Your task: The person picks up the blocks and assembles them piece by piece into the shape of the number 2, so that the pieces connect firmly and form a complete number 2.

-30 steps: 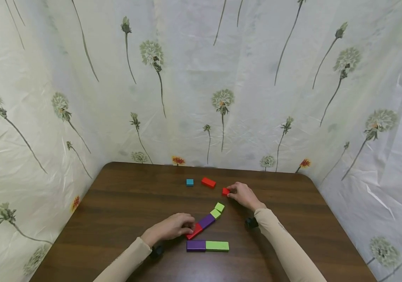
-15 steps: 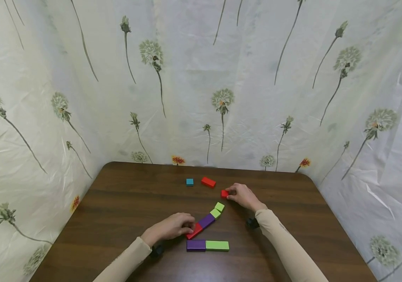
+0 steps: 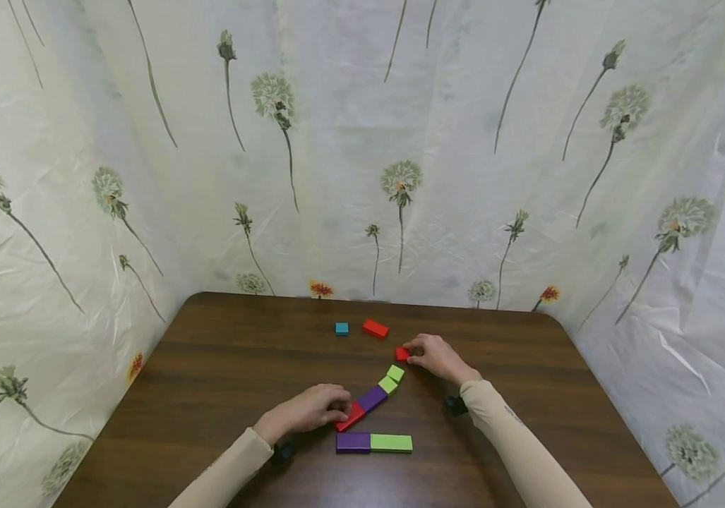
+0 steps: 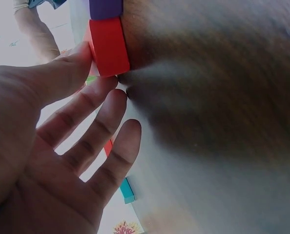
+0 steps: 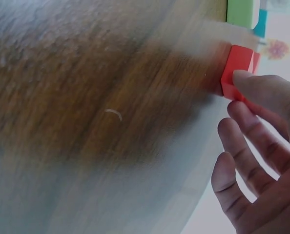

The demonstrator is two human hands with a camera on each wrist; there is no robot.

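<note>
In the head view a curved row runs away from the person: a long red block [image 3: 351,418], a purple block [image 3: 373,399] and two small green blocks [image 3: 388,384]. My left hand [image 3: 314,409] pinches the red block at the row's near end, thumb on one side, as the left wrist view shows. Just beyond the far green block, my right hand [image 3: 440,356] pinches a small red block [image 3: 402,354] between thumb and forefinger. Its other fingers are spread below in the right wrist view. A small gap lies between this red block and the row.
Nearer the person, a second purple block [image 3: 353,443] and a long green block [image 3: 391,443] lie end to end. Toward the back of the brown table [image 3: 241,331] lie a small blue block [image 3: 342,329] and a red block [image 3: 375,329]. A flowered curtain [image 3: 337,141] surrounds the table.
My right hand has slid the small red block a little left and toward the person, closer to the end of the row. The left hand and the other blocks have stayed put.
</note>
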